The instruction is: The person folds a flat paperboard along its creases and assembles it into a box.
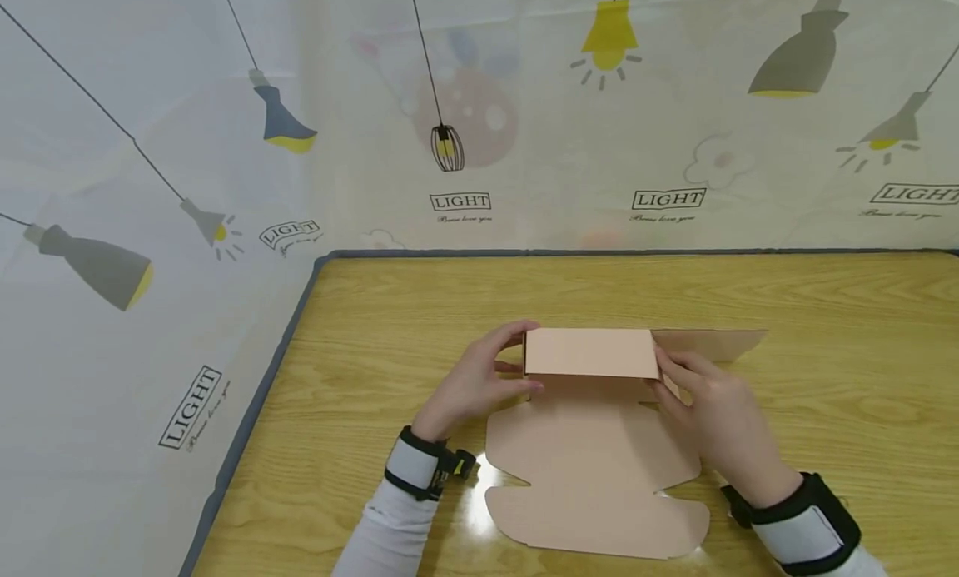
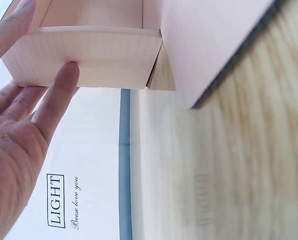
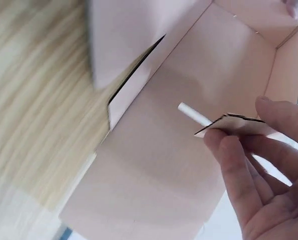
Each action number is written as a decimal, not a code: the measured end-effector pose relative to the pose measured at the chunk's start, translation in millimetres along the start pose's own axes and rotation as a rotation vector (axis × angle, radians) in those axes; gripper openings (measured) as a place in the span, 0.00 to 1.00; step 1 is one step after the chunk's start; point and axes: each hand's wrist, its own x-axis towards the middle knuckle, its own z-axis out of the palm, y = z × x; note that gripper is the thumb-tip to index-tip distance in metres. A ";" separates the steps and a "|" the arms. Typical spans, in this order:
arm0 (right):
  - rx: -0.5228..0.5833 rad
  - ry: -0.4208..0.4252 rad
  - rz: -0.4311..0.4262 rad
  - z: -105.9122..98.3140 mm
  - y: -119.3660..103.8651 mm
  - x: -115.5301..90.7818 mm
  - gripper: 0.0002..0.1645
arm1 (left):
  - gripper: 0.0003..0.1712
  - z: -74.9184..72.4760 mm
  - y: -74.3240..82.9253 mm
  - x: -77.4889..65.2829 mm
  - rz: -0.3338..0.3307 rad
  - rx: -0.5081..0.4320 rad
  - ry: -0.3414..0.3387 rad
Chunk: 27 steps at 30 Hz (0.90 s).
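Note:
A pinkish-brown cardboard box (image 1: 588,352), partly folded, lies on the table. Its far section stands up as a raised wall, while the notched near panel (image 1: 584,452) spreads flat toward the person. My left hand (image 1: 474,379) grips the raised section's left end, its fingers spanning from the top edge to the lower one. In the left wrist view, a fingertip presses on the end panel (image 2: 108,60). At the right end, my right hand (image 1: 727,419) pinches a small cardboard flap (image 3: 241,125) between thumb and fingers. A long side flap (image 1: 708,342) sticks out to the right behind that hand.
The wood-grain table (image 1: 375,494) carries the cardboard. A white cloth backdrop (image 1: 524,219) with printed lamps rises behind it and along the left, with a dark blue border (image 1: 270,377) at the table's edge. Both wrists wear strapped bands (image 1: 805,527).

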 end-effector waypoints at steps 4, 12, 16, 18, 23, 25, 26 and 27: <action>0.120 -0.033 0.089 0.8 -4.9 0.7 0.26 | 0.45 0.1 -0.1 -0.6 0.003 0.001 0.003; 0.211 -0.056 0.231 3.0 -11.9 1.6 0.18 | 0.43 0.8 0.0 -0.3 0.013 0.011 0.001; 0.230 -0.050 0.259 4.1 -13.5 1.9 0.16 | 0.43 0.8 1.6 -0.2 0.018 0.013 0.001; 0.231 -0.050 0.264 4.7 -14.0 1.9 0.15 | 0.44 0.6 2.6 -0.5 0.015 0.014 0.001; 0.220 -0.039 0.261 6.1 -14.7 1.6 0.14 | 0.44 0.3 3.5 -0.9 0.016 0.016 -0.002; 0.225 -0.041 0.271 6.3 -15.3 1.9 0.13 | 0.44 0.1 3.5 -1.2 0.020 0.019 -0.003; 0.236 -0.046 0.282 6.2 -15.7 2.1 0.13 | 0.44 0.0 3.6 -1.4 0.022 0.019 -0.003; 0.251 -0.055 0.297 6.0 -16.0 2.3 0.14 | 0.43 0.0 3.6 -1.5 0.021 0.020 -0.003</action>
